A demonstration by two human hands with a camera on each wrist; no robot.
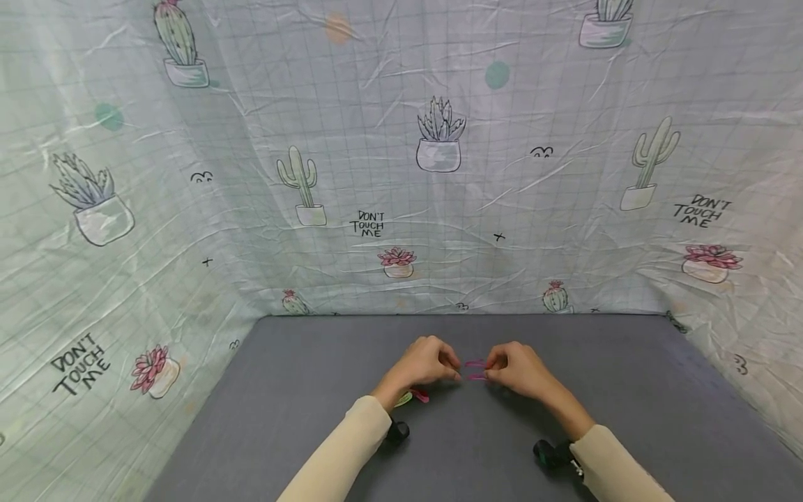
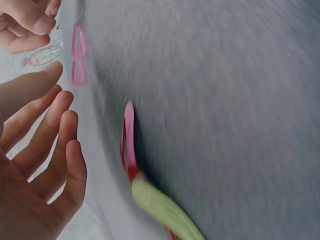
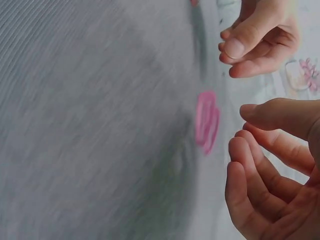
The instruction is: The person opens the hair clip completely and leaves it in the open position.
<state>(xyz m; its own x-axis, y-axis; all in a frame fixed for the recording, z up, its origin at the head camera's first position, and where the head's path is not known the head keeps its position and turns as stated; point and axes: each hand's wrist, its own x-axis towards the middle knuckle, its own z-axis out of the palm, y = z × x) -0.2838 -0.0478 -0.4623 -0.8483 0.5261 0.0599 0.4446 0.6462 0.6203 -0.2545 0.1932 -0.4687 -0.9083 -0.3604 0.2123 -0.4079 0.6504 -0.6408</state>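
Note:
Two slim pink pieces that look like hair clips (image 1: 475, 364) lie side by side on the grey table between the hands. In the left wrist view the pink clips (image 2: 78, 55) show as open outlines; in the right wrist view they (image 3: 206, 121) are blurred. My left hand (image 1: 431, 360) is just left of them, thumb and fingers bent loosely with a gap between. My right hand (image 1: 516, 367) hovers at their right end, fingers loosely bent, nothing seen between them. Near the left wrist lie a pink-red clip (image 2: 130, 135) and a yellow-green clip (image 2: 162, 205).
A grey tabletop (image 1: 282, 418) spreads under both hands. Behind and at the sides hangs a pale sheet (image 1: 351, 279) printed with cacti and lettering. Each wrist carries a small black device (image 1: 552, 454).

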